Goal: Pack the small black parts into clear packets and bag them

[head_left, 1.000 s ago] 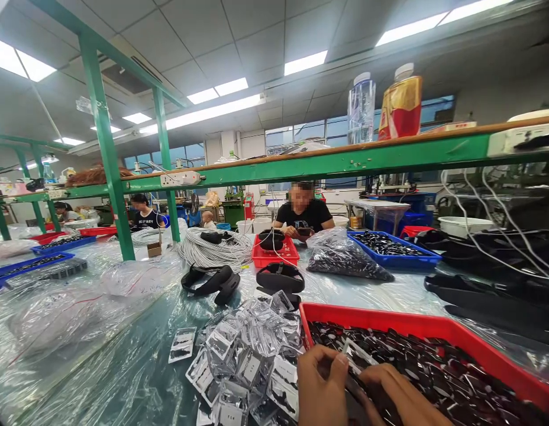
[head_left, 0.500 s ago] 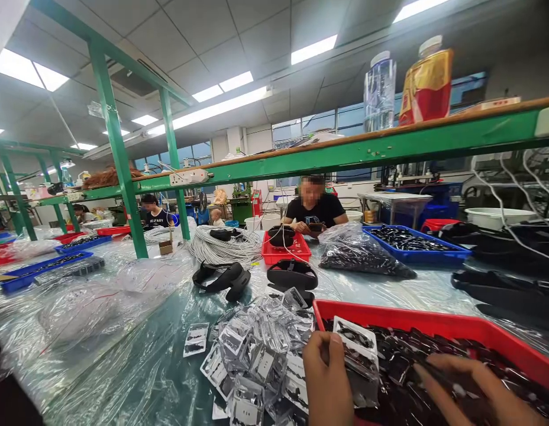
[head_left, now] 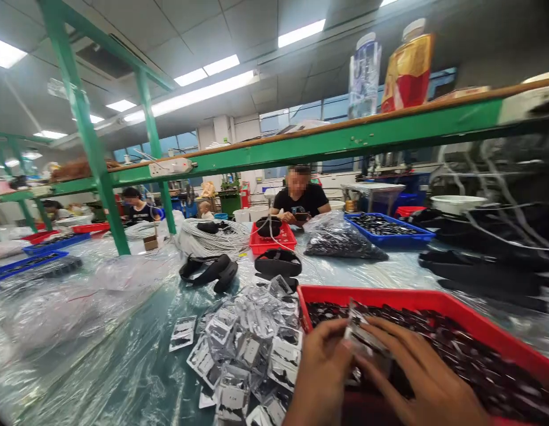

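While both grip one clear packet [head_left: 362, 342], left hand [head_left: 321, 370], right hand [head_left: 428, 378], over red tray [head_left: 474, 325]

At about six o'clock in the view, the person's bare left hand [head_left: 321, 373] and bare right hand [head_left: 416, 378] show no gloves, rings, watch or sleeves, the visible wrists being uncovered, with short plain fingernails.

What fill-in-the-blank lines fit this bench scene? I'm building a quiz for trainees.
1. Both hands, left hand and right hand, grip one small clear ____.
2. The near tray of dark parts is ____.
3. The loose packets lie to the tray's ____.

Missing: packet; red; left
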`<state>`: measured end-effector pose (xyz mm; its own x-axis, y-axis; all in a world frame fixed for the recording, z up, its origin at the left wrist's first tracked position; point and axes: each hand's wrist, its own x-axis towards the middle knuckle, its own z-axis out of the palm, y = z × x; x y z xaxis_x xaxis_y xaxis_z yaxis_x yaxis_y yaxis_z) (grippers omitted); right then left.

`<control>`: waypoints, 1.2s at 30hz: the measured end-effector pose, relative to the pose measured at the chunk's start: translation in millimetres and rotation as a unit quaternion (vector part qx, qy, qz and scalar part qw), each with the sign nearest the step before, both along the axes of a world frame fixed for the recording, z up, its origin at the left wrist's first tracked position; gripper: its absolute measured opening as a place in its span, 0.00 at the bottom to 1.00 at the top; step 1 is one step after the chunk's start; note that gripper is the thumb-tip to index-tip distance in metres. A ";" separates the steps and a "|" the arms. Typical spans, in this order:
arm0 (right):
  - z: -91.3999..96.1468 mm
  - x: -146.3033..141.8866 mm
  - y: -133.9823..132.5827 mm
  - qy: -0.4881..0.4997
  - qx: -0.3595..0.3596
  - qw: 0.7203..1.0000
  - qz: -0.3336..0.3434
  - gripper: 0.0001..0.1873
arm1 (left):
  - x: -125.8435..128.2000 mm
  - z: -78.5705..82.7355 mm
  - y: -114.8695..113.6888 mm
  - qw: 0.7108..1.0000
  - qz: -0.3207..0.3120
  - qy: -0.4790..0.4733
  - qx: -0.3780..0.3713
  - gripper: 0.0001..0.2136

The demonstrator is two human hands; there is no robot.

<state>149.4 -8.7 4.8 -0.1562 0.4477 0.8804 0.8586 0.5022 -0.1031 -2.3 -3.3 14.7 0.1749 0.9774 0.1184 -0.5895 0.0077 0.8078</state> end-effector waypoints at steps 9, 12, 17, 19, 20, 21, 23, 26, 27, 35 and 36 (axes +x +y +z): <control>12.5 -15.0 -15.8 -0.032 0.011 0.999 -0.013 0.17 | -1.2 -10.1 8.1 0.999 0.015 0.029 0.013 0.21; 9.7 -20.2 -18.8 -0.015 0.013 1.000 0.004 0.12 | -0.6 -8.8 4.2 1.000 0.024 -0.007 -0.016 0.21; 5.3 -29.1 -21.7 0.028 -0.014 0.999 0.013 0.09 | -2.2 -6.7 3.6 0.998 0.033 -0.037 -0.035 0.22; 2.1 -30.7 -21.5 0.049 -0.031 0.998 0.032 0.09 | -3.3 -6.8 4.6 0.997 0.036 -0.050 -0.042 0.22; 0.7 -31.0 -21.4 0.064 -0.046 0.996 0.044 0.09 | -4.0 -6.8 4.9 0.997 0.033 -0.055 -0.044 0.21; -0.1 -31.2 -21.5 0.084 -0.066 0.993 0.057 0.10 | -4.9 -6.8 5.1 0.997 0.027 -0.058 -0.042 0.20; 0.5 -31.4 -22.6 0.134 -0.120 0.980 0.089 0.10 | -6.7 -6.9 5.5 0.998 0.012 -0.056 -0.031 0.19; 5.0 -31.5 -25.4 0.186 -0.193 0.954 0.133 0.11 | -9.0 -8.2 6.7 0.998 -0.015 -0.053 -0.021 0.17; 6.3 -31.3 -26.2 0.190 -0.209 0.949 0.139 0.11 | -9.5 -8.9 7.3 0.998 -0.023 -0.053 -0.018 0.17; -0.3 -26.2 -19.0 0.051 -0.097 0.990 0.090 0.17 | -7.7 -9.8 9.4 0.999 0.016 0.013 0.048 0.19; -0.6 -26.1 -18.0 0.042 -0.067 0.993 0.084 0.16 | -7.2 -9.4 9.7 0.998 0.032 0.021 0.046 0.19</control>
